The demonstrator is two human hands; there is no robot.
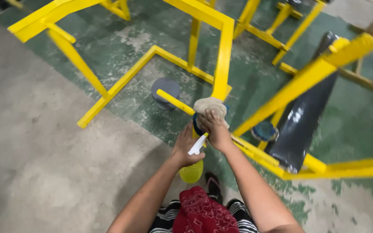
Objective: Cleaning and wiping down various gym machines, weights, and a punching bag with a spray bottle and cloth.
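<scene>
My left hand point(187, 146) grips a yellow spray bottle point(191, 172) with a white nozzle point(197, 145), held just below a yellow metal rail. My right hand point(214, 129) presses a beige cloth point(210, 106) onto the end of a short yellow bar point(174, 101) where it meets an upright yellow post point(223, 60). Something blue shows under the cloth at the post. Both forearms reach forward from the bottom of the view.
Yellow tubular frames point(121, 80) stand on a green and grey concrete floor. A black padded bench point(305, 112) leans at the right beside a blue round pad point(264, 130). A grey round pad point(165, 89) sits on the floor behind the bar. Red patterned fabric point(201, 213) hangs below me.
</scene>
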